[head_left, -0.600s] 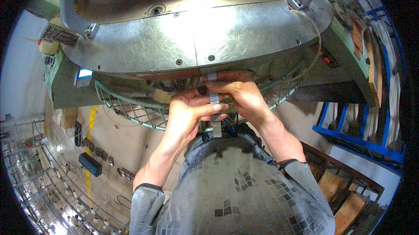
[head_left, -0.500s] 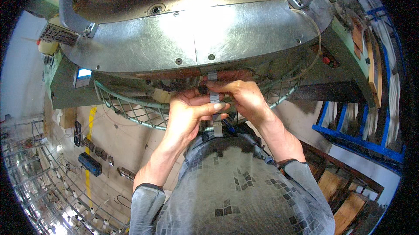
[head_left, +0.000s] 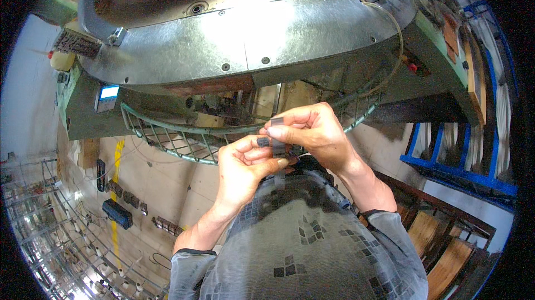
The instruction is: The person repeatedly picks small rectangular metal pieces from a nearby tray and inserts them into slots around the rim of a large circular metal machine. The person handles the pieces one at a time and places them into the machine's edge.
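Strip (head_left: 278, 149), grey and narrow, stands roughly lengthwise near-to-far in the middle of the scene, between the two hands, its near end reaching down to the patterned grey shirt (head_left: 301, 244). Left hand (head_left: 242, 169) pinches it lower down, thumb over it; right hand (head_left: 317, 135) has thumb and fingers closed on its far end. Hands close together, fingertips almost meeting. Small dark piece (head_left: 262, 141) sits at the left fingertips, just left of the strip — can't tell whether the two are joined.

Far side: shiny metal plate (head_left: 161, 54) with screws, pale thin hose (head_left: 400, 43) looping at its right. Green wire basket (head_left: 184, 129) curves under the plate, just beyond the hands. Small display unit (head_left: 107, 99) on the left.

Floor left: blue box (head_left: 117, 213) by a yellow line (head_left: 118, 160). Right: blue rack (head_left: 434, 168) — wooden boards (head_left: 422, 234) nearer.
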Tool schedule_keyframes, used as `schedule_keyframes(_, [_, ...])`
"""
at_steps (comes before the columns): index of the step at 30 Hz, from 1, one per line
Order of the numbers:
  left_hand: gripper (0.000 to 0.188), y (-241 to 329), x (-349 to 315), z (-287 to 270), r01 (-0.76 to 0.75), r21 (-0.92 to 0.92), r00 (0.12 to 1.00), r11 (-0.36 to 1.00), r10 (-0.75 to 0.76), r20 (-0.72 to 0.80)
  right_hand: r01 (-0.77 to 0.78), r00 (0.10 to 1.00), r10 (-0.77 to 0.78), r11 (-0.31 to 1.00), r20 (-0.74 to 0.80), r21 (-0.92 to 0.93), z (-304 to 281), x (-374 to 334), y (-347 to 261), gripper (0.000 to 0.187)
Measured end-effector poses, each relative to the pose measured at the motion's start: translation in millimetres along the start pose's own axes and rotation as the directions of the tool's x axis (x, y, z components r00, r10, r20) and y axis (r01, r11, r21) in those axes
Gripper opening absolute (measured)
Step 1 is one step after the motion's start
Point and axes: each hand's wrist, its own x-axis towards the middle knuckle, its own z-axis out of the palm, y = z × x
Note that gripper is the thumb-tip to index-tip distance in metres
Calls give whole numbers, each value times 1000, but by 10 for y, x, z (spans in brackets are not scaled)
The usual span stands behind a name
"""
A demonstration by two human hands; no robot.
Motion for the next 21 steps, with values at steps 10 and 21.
schedule_keyframes(10, [33,43,-120,12,63,-59,993,996,-57,105,-24,1000,25,996,-11,84,75,-166,-20,21])
schedule_keyframes(21, [30,73,-138,46,154,-123,984,981,-141,105,-52,999,53,996,-9,77,63,-177,0,24])
